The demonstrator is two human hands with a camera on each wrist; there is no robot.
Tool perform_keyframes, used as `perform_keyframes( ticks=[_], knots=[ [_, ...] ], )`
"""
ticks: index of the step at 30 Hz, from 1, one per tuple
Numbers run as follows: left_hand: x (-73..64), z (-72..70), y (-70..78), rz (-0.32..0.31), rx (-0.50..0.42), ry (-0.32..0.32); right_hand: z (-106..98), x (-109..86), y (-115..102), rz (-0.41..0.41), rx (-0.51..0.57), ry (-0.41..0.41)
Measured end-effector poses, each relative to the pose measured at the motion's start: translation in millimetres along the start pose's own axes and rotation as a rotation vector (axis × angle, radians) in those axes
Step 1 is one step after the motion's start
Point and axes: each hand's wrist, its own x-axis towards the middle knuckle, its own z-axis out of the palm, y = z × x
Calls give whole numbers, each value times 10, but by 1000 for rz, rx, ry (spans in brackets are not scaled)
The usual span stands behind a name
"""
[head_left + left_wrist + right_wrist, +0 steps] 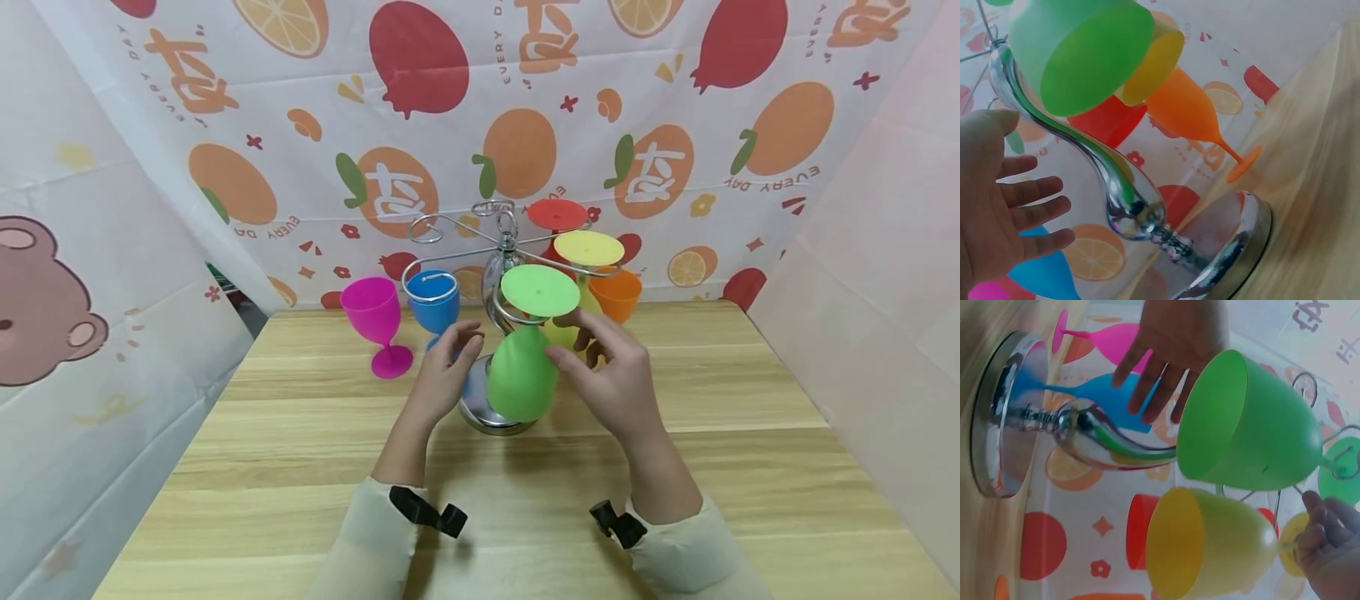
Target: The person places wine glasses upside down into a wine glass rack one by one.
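A green goblet [522,375] hangs upside down by its foot from a loop of a metal stand [495,417]. To its right is my right hand [611,371], fingers loosely bent, the thumb beside the bowl; whether it touches the goblet I cannot tell. In the right wrist view these fingers overlap the yellow goblet's [1235,544] foot area. My left hand [442,375] is left of the stand's curved post [1094,156], fingers spread and holding nothing. Behind the green goblet, the yellow goblet and a red goblet [557,214] also hang upside down.
A magenta goblet [372,308] and a blue goblet [435,312] stand upright on the wooden table [300,467], left of the stand. An orange goblet [618,292] stands at the back right. Wire loops [426,229] stick out left from the stand's top. A fruit-print cloth [480,75] hangs behind.
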Motion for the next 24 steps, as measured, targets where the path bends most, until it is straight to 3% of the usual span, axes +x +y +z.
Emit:
perform_keyframes(
  ticks=[10, 19, 24],
  knots=[
    [75, 116, -72, -34, -59, -103, 140, 123, -134, 104, -7, 5],
    [176, 184, -41, -13, -99, -162, 196, 163, -193, 139, 2, -15],
    [237, 215, -12, 36, -60, -167, 206, 178, -215, 156, 11, -1]
  ],
)
